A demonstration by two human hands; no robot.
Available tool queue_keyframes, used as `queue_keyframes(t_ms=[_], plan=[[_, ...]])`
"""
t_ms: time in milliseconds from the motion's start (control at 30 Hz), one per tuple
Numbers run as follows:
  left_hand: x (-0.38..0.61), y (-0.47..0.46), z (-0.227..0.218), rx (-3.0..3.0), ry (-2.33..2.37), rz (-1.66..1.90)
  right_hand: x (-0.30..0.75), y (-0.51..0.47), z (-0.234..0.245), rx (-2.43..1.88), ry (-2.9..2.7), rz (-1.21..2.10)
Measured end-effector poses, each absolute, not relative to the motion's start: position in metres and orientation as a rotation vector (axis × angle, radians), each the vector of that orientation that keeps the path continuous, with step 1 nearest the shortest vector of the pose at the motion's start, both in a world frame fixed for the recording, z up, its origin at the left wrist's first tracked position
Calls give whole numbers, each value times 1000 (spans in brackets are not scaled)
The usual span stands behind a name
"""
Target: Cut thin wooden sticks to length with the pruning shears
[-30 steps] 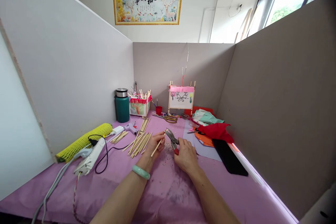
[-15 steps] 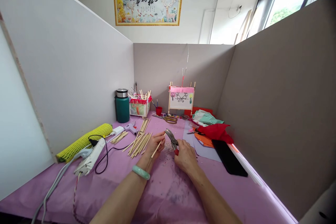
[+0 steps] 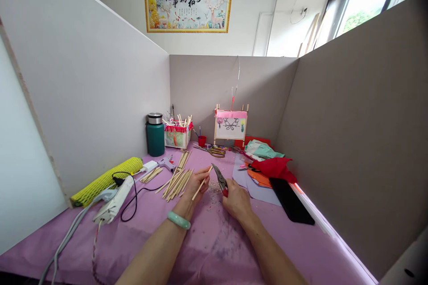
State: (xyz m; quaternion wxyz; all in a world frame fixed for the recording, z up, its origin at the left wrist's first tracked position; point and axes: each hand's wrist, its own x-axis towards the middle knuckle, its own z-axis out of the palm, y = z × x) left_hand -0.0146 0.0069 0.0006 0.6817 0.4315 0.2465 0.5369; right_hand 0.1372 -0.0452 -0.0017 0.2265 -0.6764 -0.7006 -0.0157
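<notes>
My left hand (image 3: 198,185), with a green bangle on the wrist, pinches a thin wooden stick (image 3: 202,183) that slants up to the right. My right hand (image 3: 236,199) grips red-handled pliers (image 3: 220,179) whose jaws point up and left, closed, right beside the stick's upper tip. Both hands hover just above the purple table cover (image 3: 214,240), where small wood chips lie scattered below them.
A heap of wooden sticks (image 3: 177,180) lies left of my hands. Further left are a glue gun (image 3: 166,163), a power strip with cables (image 3: 112,200) and a yellow-green roll (image 3: 106,180). A black phone (image 3: 290,205), coloured papers (image 3: 274,165), a small paper lantern (image 3: 231,125) and a green flask (image 3: 155,134) stand behind and right.
The plier jaws, open around the stick's tip before, have closed. Both hands stayed almost in the same place.
</notes>
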Motion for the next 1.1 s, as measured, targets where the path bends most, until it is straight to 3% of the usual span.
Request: queue_keyframes(t_ms=[1100], plan=[[-14,11,-3,936,555,1223,137,-46,-4,-1800,-1921,-47]])
